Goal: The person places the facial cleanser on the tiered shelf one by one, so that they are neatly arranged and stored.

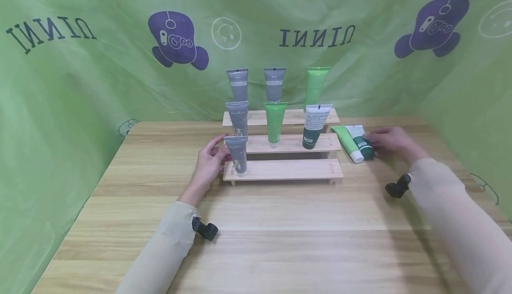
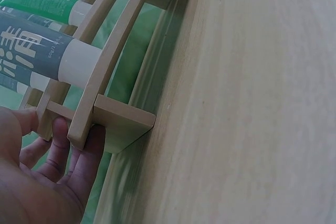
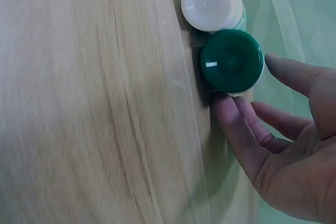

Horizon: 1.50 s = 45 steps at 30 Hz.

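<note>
My left hand (image 1: 210, 160) holds the left end of a three-step wooden display rack (image 1: 288, 170), its fingers bent against the front step's end (image 2: 86, 121). Beside it a grey squeeze tube (image 1: 237, 155) stands cap down on that step. On the right, my right hand (image 1: 392, 142) has its thumb and fingers about a white and dark green squeeze tube (image 1: 363, 142) lying on the table. The right wrist view shows its green cap (image 3: 232, 60) between thumb and fingertips. A light green tube (image 1: 349, 143) with a white cap (image 3: 210, 3) lies against it.
The middle step carries a grey tube (image 1: 238, 118), a green tube (image 1: 275, 122) and a white and green tube (image 1: 315, 127). Two grey tubes (image 1: 238, 85) and a green tube (image 1: 316, 85) stand on the back step. Behind the table (image 1: 280, 240) hangs a green printed cloth (image 1: 256, 0).
</note>
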Tool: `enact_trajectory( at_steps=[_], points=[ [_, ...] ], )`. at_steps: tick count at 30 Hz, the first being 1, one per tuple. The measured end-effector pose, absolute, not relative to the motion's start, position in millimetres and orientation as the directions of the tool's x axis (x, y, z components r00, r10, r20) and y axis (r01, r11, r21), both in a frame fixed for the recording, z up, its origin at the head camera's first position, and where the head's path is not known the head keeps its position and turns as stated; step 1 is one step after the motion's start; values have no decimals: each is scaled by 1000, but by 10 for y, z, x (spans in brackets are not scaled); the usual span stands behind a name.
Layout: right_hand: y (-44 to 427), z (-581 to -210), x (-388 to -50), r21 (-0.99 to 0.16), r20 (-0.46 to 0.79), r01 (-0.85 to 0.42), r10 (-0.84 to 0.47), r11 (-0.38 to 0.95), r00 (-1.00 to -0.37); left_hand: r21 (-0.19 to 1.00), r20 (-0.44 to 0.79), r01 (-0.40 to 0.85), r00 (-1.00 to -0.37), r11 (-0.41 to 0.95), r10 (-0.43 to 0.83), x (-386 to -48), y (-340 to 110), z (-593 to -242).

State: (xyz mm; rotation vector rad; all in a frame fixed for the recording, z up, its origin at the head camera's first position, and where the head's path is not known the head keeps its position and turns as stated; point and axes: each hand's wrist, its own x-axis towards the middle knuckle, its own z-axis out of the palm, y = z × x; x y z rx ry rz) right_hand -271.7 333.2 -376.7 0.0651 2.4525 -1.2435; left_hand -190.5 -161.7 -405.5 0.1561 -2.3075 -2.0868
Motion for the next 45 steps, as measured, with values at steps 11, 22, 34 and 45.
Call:
enact_trajectory(
  at_steps=[11,22,34,45],
  points=[
    [3308,-3797,-2811,-680,-413,253,-74,688,-908,995,-38,-47,-995,87,-97,-1903,-1607,-4047],
    [3310,-3793,-2834,-666,-455,289,-68,687,-888,995,-45,-53,-994,82,-97,-1900,-1616,-4048],
    [3218,-3693,-2859,-671,-475,306,-74,675,-877,997,-53,-58,-994,56,-94,-1875,-1633,-4049],
    [3251,-3719,-2881,-678,-471,311,-69,666,-880,995,-48,-55,-995,78,-90,-1906,-1623,-4067]
  ],
)
